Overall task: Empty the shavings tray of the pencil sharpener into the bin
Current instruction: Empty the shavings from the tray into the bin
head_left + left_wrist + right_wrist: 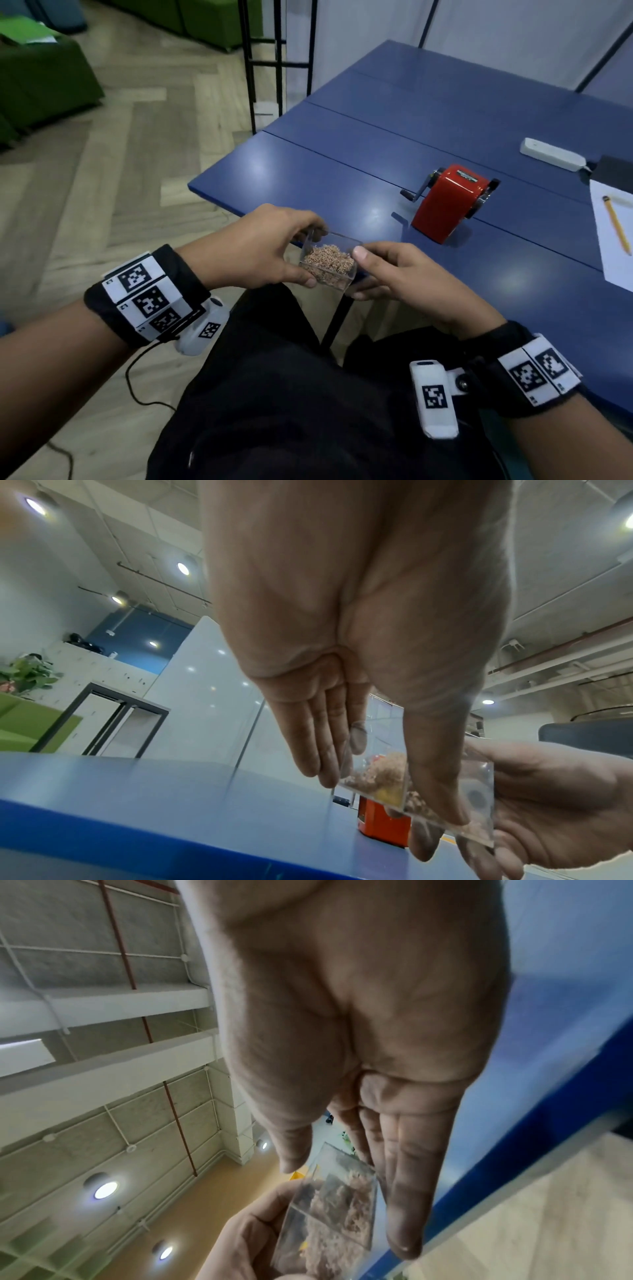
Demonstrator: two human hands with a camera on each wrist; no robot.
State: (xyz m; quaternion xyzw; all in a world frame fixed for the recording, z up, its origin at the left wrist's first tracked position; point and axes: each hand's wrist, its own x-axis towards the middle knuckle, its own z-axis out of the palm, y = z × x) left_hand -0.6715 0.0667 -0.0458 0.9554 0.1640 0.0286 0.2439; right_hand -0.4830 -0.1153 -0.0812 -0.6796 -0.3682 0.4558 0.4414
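Right at the near corner of the blue counter [342, 164], a clear tray [329, 262] heaped with brown shavings [330, 263] is held level between both hands. Left hand [250, 250] has its grip pinching the tray's left side, thumb on the near wall and fingers at the far wall. Right hand [407, 277] pinches the right end, thumb on the rim. Farther back on the counter stands the red sharpener [448, 202], well apart, with a pencil [616, 224] lying on paper [613, 236] beyond it.
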